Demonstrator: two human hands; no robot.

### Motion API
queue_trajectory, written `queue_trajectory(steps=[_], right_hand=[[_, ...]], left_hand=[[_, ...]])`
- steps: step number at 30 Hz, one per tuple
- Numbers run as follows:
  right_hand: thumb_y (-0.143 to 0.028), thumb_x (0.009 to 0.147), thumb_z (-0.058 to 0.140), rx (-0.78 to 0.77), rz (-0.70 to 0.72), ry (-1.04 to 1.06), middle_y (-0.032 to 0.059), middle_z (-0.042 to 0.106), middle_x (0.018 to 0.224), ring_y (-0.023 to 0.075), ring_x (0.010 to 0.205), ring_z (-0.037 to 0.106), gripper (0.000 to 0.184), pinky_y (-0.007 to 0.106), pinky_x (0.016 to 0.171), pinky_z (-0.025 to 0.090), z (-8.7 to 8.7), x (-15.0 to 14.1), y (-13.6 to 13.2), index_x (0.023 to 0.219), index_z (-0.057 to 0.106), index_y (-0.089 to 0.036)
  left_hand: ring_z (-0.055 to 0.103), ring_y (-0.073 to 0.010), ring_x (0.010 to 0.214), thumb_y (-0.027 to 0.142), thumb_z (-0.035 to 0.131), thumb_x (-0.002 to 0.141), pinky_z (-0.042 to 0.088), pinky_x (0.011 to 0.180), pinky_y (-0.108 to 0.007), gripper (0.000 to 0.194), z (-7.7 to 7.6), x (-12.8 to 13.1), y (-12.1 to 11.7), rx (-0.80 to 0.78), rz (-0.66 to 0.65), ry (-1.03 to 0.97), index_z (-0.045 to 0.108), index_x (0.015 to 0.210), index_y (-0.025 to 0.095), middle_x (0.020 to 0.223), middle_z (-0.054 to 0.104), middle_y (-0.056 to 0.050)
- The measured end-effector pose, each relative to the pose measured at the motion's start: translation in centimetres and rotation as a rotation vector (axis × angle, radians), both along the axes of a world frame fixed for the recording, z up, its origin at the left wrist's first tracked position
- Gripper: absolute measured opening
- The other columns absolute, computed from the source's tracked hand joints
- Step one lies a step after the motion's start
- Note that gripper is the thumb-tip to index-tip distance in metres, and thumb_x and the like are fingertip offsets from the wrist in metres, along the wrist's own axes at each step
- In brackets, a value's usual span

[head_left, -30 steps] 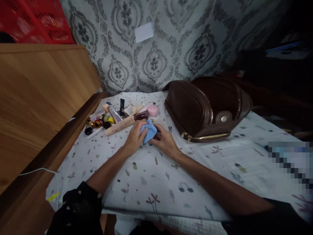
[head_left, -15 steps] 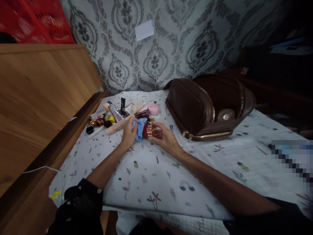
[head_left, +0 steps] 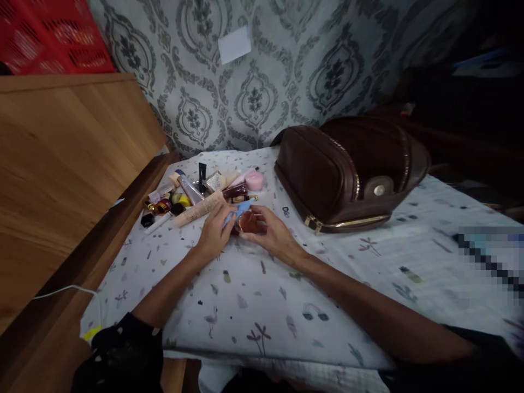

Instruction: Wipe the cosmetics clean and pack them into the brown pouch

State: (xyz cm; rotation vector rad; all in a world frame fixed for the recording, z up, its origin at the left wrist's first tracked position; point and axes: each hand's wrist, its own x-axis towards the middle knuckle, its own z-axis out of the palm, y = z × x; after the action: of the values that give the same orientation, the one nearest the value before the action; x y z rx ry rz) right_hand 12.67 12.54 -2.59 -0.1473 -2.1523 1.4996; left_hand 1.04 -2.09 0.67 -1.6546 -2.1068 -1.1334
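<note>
No brand can be read. The beige tube point(head_left: 200, 209) left of the frame's centre carries small dark lettering along its length, too small to make out; the black case point(head_left: 147, 219) farther left has a pale mark, also illegible.

The reddish-brown container point(head_left: 248, 222) is at the centre of the frame, held between both hands. Its round, shiny end faces the camera, so its long axis looks foreshortened; the exact angle cannot be told. The right hand point(head_left: 273, 234) pinches it between thumb and fingers. The left hand point(head_left: 213, 230) has its grip closed on the blue cloth point(head_left: 240, 209), pressed against the container.

Behind the hands, a dark red tube point(head_left: 235, 190) and a pink jar point(head_left: 254, 181) lie on the cloth-covered bench point(head_left: 254, 305). A brown bag point(head_left: 313, 169) rests right of centre.
</note>
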Motion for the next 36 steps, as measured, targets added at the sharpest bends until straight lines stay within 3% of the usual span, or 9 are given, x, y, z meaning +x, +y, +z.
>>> queue_trajectory(steps=[8, 14, 18, 24, 28, 32, 36], right_hand=[[-0.037, 0.08, 0.071, 0.244, -0.052, -0.017, 0.0083, 0.062, 0.115, 0.0245, 0.101, 0.062, 0.046, 0.043, 0.088, 0.054, 0.5, 0.5, -0.4, 0.122, 0.056, -0.024], [-0.044, 0.078, 0.074, 0.347, -0.037, -0.01, 0.0107, 0.058, 0.121, 0.0294, 0.114, 0.057, 0.065, 0.048, 0.098, 0.048, 0.1, 0.7, -0.5, 0.134, 0.047, -0.025], [-0.048, 0.077, 0.074, 0.31, -0.057, -0.038, 0.0091, 0.062, 0.105, 0.0278, 0.098, 0.061, 0.068, 0.046, 0.089, 0.052, 0.3, 0.7, -0.6, 0.133, 0.047, -0.023], [-0.043, 0.081, 0.069, 0.149, -0.096, -0.029, 0.0037, 0.062, 0.09, 0.0194, 0.079, 0.059, 0.043, 0.037, 0.077, 0.053, 1.0, 0.6, -0.6, 0.116, 0.057, -0.022], [-0.04, 0.077, 0.072, 0.019, -0.016, 0.013, 0.0036, 0.059, 0.092, 0.0189, 0.082, 0.057, 0.045, 0.035, 0.076, 0.054, 0.6, 0.5, -0.4, 0.116, 0.06, -0.022], [-0.036, 0.077, 0.072, 0.008, 0.054, 0.042, 0.0046, 0.056, 0.099, 0.0196, 0.089, 0.056, 0.053, 0.039, 0.085, 0.054, 0.4, 0.6, -0.3, 0.127, 0.057, -0.025], [-0.034, 0.081, 0.067, 0.005, 0.153, 0.043, 0.0039, 0.053, 0.096, 0.0179, 0.086, 0.055, 0.053, 0.039, 0.085, 0.054, 0.4, 0.8, -0.3, 0.132, 0.053, -0.025]], left_hand=[[0.058, -0.0165, 0.071, 0.034, 0.051, 0.092, 0.046, 0.072, -0.028, 0.02, -1.7, -1.9, -0.9, 0.029, 0.144, -0.323, 0.064, 0.095, 0.019, 0.08, 0.065, 0.0], [0.062, -0.0195, 0.09, 0.034, 0.053, 0.092, 0.047, 0.083, -0.03, 0.019, -1.2, -0.9, -0.8, 0.043, 0.141, -0.317, 0.065, 0.098, 0.02, 0.093, 0.068, -0.003], [0.064, -0.0198, 0.093, 0.033, 0.054, 0.093, 0.048, 0.087, -0.033, 0.018, -0.5, 0.2, -0.7, 0.071, 0.066, -0.225, 0.066, 0.099, 0.021, 0.099, 0.07, -0.004], [0.064, -0.0201, 0.097, 0.031, 0.052, 0.095, 0.048, 0.09, -0.035, 0.017, -0.4, 0.4, -0.6, 0.062, 0.037, -0.118, 0.065, 0.1, 0.021, 0.101, 0.069, -0.006], [0.065, -0.0218, 0.098, 0.027, 0.053, 0.093, 0.049, 0.09, -0.036, 0.015, -1.0, -1.1, -0.7, 0.026, 0.116, -0.172, 0.065, 0.1, 0.02, 0.102, 0.071, -0.006], [0.065, -0.0211, 0.091, 0.027, 0.054, 0.092, 0.049, 0.086, -0.035, 0.016, -1.1, -1.8, -0.9, 0.041, 0.186, -0.235, 0.065, 0.098, 0.018, 0.096, 0.071, -0.004], [0.063, -0.0203, 0.096, 0.03, 0.051, 0.095, 0.047, 0.089, -0.034, 0.019, -0.5, -0.9, -1.0, 0.072, 0.082, -0.17, 0.065, 0.102, 0.019, 0.101, 0.069, -0.005]])
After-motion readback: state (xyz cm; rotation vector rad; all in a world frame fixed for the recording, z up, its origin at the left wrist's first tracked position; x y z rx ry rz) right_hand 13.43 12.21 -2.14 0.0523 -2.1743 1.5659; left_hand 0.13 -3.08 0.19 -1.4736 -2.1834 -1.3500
